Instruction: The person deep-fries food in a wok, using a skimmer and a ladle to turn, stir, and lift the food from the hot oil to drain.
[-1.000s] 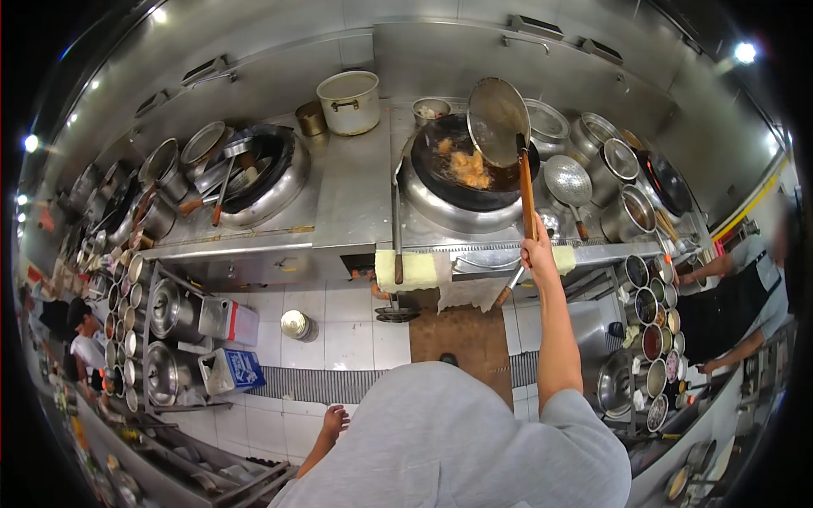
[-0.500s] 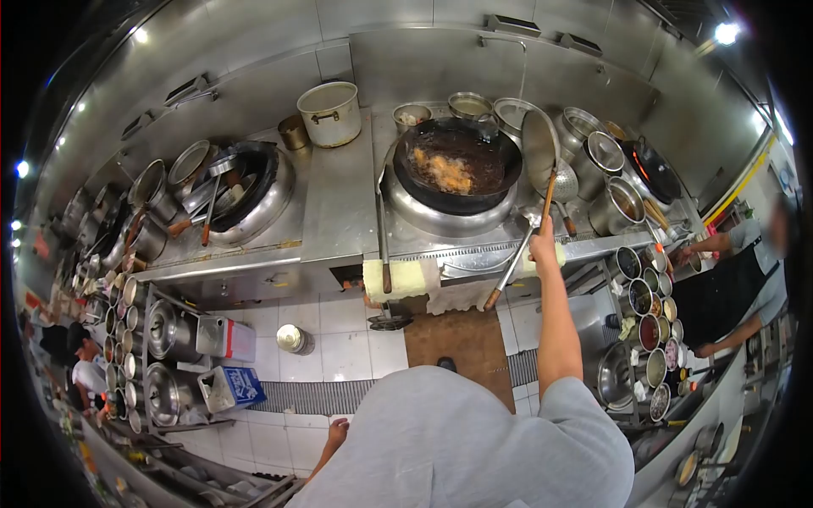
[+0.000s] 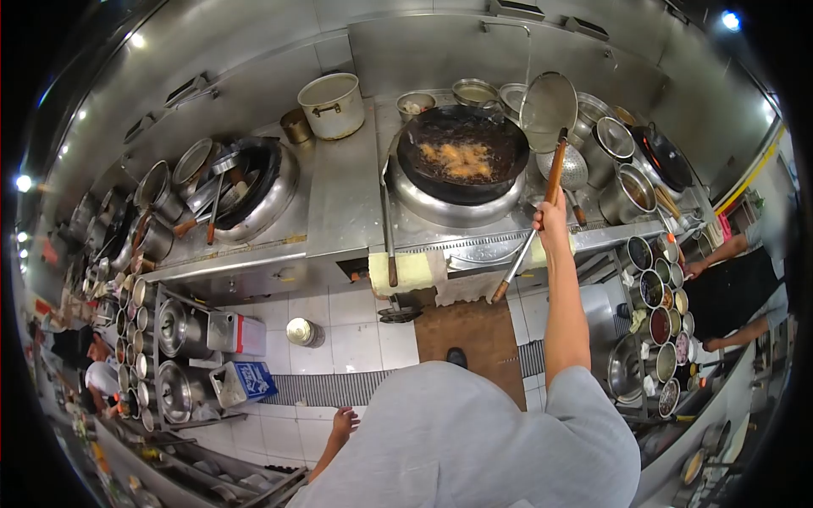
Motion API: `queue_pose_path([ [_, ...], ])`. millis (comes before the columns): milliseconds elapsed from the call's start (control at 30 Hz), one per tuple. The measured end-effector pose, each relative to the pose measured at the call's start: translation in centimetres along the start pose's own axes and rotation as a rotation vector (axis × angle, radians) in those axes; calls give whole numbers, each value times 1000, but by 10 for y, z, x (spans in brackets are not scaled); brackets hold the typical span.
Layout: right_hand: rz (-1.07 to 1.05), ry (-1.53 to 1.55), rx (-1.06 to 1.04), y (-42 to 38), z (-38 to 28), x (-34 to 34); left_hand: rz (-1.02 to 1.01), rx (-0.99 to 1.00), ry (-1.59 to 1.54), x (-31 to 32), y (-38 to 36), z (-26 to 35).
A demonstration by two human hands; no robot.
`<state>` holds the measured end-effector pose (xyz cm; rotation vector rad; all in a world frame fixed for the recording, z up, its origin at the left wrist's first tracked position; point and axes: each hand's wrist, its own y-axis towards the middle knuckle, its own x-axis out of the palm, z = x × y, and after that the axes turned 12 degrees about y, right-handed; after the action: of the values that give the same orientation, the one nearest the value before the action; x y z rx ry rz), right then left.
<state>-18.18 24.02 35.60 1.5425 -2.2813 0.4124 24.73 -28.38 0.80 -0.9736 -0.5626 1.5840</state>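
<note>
My right hand (image 3: 550,216) grips the wooden handle (image 3: 555,169) of a large round mesh strainer (image 3: 549,102), raised beside the wok with its mesh face showing. Golden-brown pieces of food (image 3: 458,160) bubble in dark oil in the black wok (image 3: 415,169) on the burner. Beneath my right hand, a ladle (image 3: 517,269) with a wooden handle end leans over the stove's front edge; its bowl is largely hidden. My left hand (image 3: 344,421) hangs low at my side, fingers loosely apart, holding nothing.
A perforated skimmer (image 3: 565,169) lies right of the wok. Left stand a white pot (image 3: 331,106) and another wok station (image 3: 254,190). Yellow cloth (image 3: 406,273) drapes the front edge. A can (image 3: 303,333) stands on the floor. Ingredient bowls (image 3: 652,288) and a co-worker's arm (image 3: 720,254) are at right.
My right hand has moved slightly forward, and the strainer has turned from nearly edge-on to show its round mesh. The food has shifted in the oil. My left hand stays low.
</note>
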Motion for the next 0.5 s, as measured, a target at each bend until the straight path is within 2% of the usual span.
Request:
queue_pose_path([
  [133, 85, -5, -8, 8, 13, 19, 41, 27, -42, 8, -8, 13],
  [200, 146, -119, -97, 8, 21, 26, 28, 73, -42, 10, -14, 13],
  [267, 127, -121, -121, 11, 22, 25, 51, 21, -44, 14, -11, -6],
  [300, 65, -24, -56, 10, 15, 26, 64, -20, -38, 19, -1, -23],
  [367, -89, 150, 36, 12, 10, 21, 167, 246, 247, 25, 53, -104],
  [400, -84, 151, 34, 13, 10, 21, 246, 366, 389, 28, 53, -109],
  [500, -215, 333, 204, 17, 22, 28, 260, 314, 483, 26, 52, -113],
])
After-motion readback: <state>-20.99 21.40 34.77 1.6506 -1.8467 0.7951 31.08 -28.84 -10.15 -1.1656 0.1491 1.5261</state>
